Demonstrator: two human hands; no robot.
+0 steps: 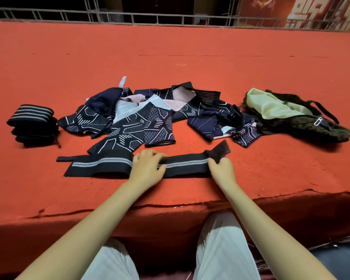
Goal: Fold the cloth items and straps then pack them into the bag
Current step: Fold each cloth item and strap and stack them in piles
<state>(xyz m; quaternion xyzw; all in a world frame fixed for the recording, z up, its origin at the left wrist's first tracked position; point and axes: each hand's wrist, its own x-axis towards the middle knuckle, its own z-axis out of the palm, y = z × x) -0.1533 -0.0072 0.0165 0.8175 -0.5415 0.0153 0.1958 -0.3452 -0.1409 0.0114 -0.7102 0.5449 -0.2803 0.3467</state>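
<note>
We see 1 long black elastic strap with grey stripes (113,164) flat on the red-felt tabletop (170,57); left hand (148,165) presses its middle as anchor, right hand (220,164) pinches its velcro end, likely to fold. Beyond hands: 1 patterned knit pile (141,120); far left, 1 folded strap stack (31,124); far right, 1 open dark bag (303,116).

A single wide-angle view from a camera worn on the person's head, looking forward and down along both forearms. The red-covered table (190,57) fills the middle, close below; its far edge and a metal railing (150,18) curve across the top.
</note>
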